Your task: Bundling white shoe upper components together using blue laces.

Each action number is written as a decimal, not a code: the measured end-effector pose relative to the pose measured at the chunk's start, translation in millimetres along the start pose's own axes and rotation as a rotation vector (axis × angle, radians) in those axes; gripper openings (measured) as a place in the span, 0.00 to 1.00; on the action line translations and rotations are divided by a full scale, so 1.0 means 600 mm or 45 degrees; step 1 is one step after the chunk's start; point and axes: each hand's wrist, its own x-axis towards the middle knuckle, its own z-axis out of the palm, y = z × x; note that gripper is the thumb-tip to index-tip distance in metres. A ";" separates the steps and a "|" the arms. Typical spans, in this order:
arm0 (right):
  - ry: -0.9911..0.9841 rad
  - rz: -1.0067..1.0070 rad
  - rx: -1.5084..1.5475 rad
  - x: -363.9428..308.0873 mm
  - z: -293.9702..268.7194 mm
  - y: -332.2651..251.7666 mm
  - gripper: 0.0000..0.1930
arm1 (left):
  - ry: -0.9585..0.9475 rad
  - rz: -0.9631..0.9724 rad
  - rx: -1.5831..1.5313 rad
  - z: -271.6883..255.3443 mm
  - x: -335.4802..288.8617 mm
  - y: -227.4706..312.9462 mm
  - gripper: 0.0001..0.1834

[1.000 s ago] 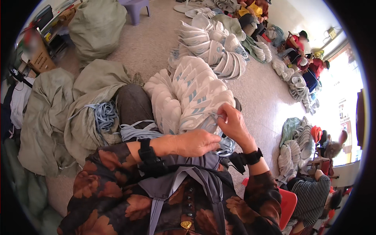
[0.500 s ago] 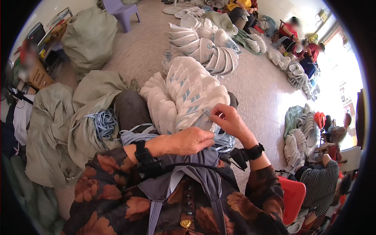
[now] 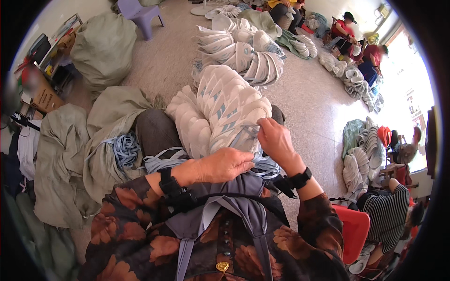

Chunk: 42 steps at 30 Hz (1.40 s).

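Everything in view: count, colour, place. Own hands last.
Lap shoe uppers: many, white-blue, nested on lap
Other shoe uppers: many, white-blue, floor ahead and right
Laces: several bundles, light blue, lap and sack
Sacks: 3+, grey-green, left
Plastic chair: 1, purple, upper left
Cardboard box: 1, brown, left
Seat: 1, red, lower right
Co-workers: 4+, mixed clothing, top and right
Wrist straps: 2, black, wrists
Left hand: 1, bare, near edge of lap uppers
Right hand: 1, bare, their right edge

Head-worn fisheye view, close, facing downward
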 end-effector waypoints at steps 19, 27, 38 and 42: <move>0.423 0.563 0.353 0.056 0.075 0.029 0.19 | 0.070 -0.119 -0.525 0.001 0.000 0.003 0.15; 0.383 0.613 0.603 0.056 0.080 0.037 0.19 | -0.277 -0.424 -1.400 -0.019 -0.046 0.044 0.16; 0.366 0.657 0.546 0.042 0.076 0.046 0.18 | -0.221 -0.436 -1.184 -0.018 -0.072 0.048 0.17; 0.525 0.107 0.089 0.032 0.021 0.015 0.11 | -0.147 -0.348 -0.774 -0.010 -0.061 0.044 0.18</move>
